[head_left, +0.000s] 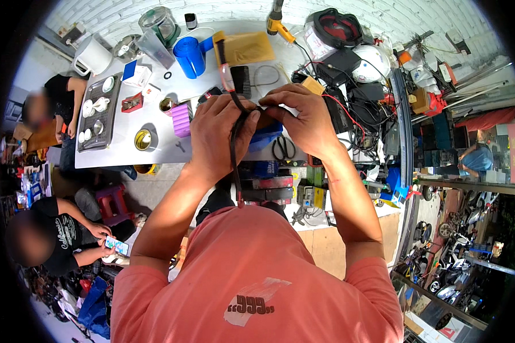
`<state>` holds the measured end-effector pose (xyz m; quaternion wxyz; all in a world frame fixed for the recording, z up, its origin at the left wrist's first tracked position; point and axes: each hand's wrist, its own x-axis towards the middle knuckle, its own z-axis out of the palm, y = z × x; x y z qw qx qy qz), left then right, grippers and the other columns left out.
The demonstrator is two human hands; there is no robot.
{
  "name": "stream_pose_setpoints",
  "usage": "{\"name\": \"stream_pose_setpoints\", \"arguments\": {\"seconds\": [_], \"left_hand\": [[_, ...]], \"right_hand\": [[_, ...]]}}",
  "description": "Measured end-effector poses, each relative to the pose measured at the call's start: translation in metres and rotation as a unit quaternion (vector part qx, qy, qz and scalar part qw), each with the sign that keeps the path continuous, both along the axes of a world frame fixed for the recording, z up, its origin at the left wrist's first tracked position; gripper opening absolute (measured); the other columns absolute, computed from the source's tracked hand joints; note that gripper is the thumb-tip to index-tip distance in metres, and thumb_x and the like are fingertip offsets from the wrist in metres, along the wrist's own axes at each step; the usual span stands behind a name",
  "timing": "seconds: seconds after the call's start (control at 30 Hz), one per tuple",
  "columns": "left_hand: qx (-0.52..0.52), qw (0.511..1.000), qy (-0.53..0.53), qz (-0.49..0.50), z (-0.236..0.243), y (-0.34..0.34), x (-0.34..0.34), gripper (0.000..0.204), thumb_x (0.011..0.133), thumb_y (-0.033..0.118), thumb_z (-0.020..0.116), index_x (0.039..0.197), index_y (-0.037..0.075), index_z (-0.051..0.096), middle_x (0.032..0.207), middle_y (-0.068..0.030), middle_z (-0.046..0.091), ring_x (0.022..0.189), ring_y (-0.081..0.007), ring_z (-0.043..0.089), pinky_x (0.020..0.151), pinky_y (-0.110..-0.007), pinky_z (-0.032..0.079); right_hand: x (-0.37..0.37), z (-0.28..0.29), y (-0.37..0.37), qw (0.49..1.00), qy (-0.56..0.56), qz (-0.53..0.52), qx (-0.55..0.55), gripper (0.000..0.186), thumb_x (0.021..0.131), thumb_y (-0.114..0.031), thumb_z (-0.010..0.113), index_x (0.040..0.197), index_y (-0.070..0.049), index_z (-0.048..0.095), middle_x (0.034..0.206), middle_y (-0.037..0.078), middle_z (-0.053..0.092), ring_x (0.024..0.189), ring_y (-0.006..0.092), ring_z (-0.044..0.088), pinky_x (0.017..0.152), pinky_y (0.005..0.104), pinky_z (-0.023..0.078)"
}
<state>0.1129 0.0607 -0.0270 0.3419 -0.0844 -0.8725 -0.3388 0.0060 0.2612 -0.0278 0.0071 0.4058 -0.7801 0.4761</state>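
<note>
A black cable (234,148) hangs down past my left hand (214,140), whose fingers are closed around it. Its upper part rises beyond my knuckles to a stretch with red and pale sections, then a black end near the blue roll. Opposite, my right hand (306,120) pinches a thin dark piece, seemingly part of the same cable, between thumb and forefinger. Both hands are close together above the near edge of the white table (203,151). Below them lie a blue object (264,137), partly covered, and black-handled scissors (284,148).
A purple ribbed block (181,120), a gold tin (143,139) and a tea tray (99,114) stand leftward. A blue roll (189,57) and yellow heat gun (278,27) lie farther back. Tangled cables and boxes crowd the right. Two people sit at left, one holding a phone (117,245).
</note>
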Motion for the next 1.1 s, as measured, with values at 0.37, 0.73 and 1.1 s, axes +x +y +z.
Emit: {"name": "stream_pose_setpoints", "arguments": {"seconds": [0.37, 0.73, 1.1], "left_hand": [[0.057, 0.998, -0.017, 0.026, -0.007, 0.005, -0.005, 0.011, 0.108, 0.012, 0.076, 0.109, 0.002, 0.080, 0.097, -0.0164, 0.080, 0.091, -0.0383, 0.076, 0.085, -0.044, 0.058], [0.059, 0.997, -0.005, 0.048, -0.011, 0.007, -0.003, 0.014, 0.112, 0.009, 0.073, 0.109, -0.002, 0.079, 0.095, -0.0191, 0.079, 0.087, -0.0355, 0.076, 0.082, -0.040, 0.059], [-0.040, 0.997, 0.045, 0.057, -0.011, 0.007, 0.003, 0.008, 0.103, 0.011, 0.079, 0.106, 0.004, 0.081, 0.106, -0.0137, 0.084, 0.101, -0.0379, 0.080, 0.091, -0.045, 0.060]], "right_hand": [[-0.001, -0.003, 0.004, 1.000, 0.011, 0.018, -0.014, 0.022, 0.093, 0.001, 0.082, 0.113, -0.005, 0.087, 0.116, 0.012, 0.084, 0.116, 0.0346, 0.077, 0.100, 0.0437, 0.061], [-0.003, -0.006, 0.005, 0.996, -0.070, 0.025, -0.040, 0.022, 0.093, 0.003, 0.082, 0.114, -0.003, 0.087, 0.112, 0.012, 0.084, 0.110, 0.0318, 0.079, 0.099, 0.0417, 0.060], [0.019, -0.010, 0.003, 0.997, 0.069, -0.023, -0.010, 0.021, 0.088, 0.001, 0.085, 0.108, -0.004, 0.087, 0.109, 0.009, 0.082, 0.108, 0.0351, 0.077, 0.093, 0.0450, 0.062]]}}
